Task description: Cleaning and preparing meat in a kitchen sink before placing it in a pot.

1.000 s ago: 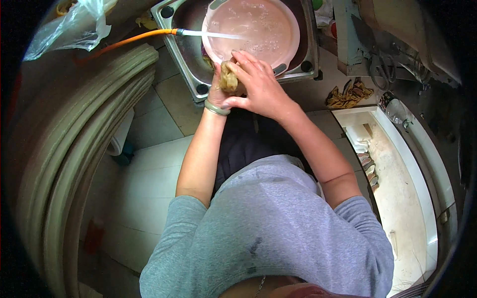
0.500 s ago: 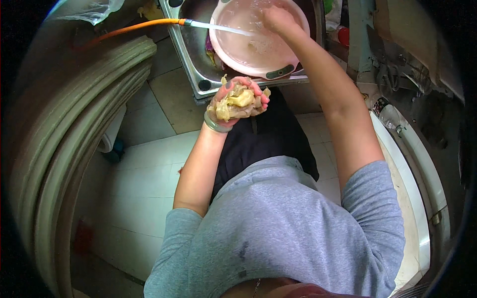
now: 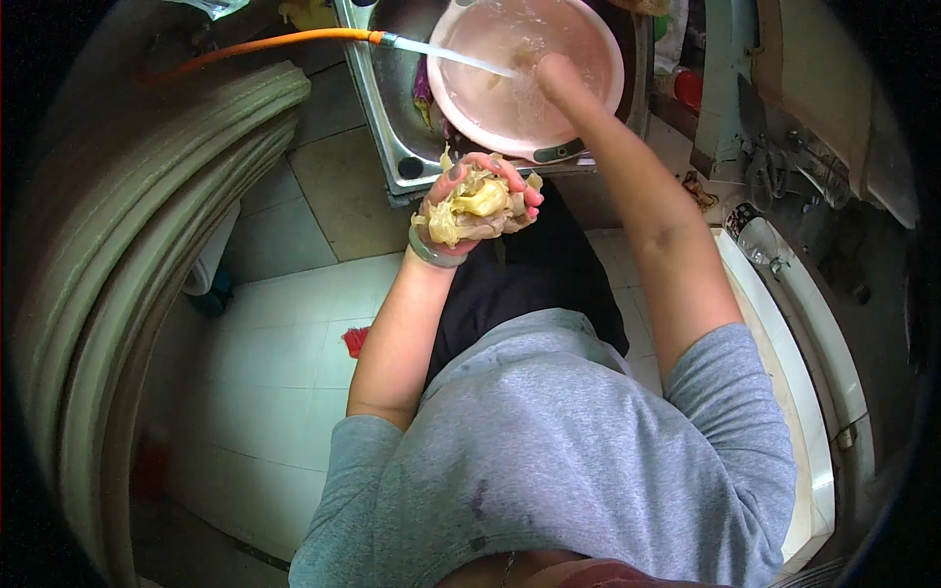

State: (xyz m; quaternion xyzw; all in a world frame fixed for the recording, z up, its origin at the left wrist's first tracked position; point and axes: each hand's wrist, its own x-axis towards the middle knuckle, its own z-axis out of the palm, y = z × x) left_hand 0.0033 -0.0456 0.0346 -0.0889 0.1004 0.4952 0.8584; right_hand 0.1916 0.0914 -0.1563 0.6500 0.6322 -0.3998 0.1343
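My left hand [image 3: 461, 181] is cupped palm up in front of the sink's near edge. Its fingers curl round a clump of wet, yellowish leaves [image 3: 480, 204] that look like pickled cabbage. A pale green bangle [image 3: 434, 250] circles that wrist. My right hand [image 3: 557, 76] reaches into the cloudy water of a pink basin [image 3: 600, 29]; its fingers are under the surface and hidden. From an orange hose [image 3: 323, 34] a white stream runs into the basin, close to my right hand. A few pale scraps show in the water.
The basin sits in a metal sink [image 3: 377, 118], with a purple vegetable piece [image 3: 422, 93] beside it. To the left stand stacked curved panels [image 3: 196, 176]. Scissors [image 3: 767, 181] hang at the right, above a white curved edge [image 3: 784, 323]. A red object [image 3: 355, 341] lies on the tiled floor.
My right hand has moved from the basin's far side toward its middle, deeper into the water. The left hand still holds the clump. The whole view has shifted slightly.
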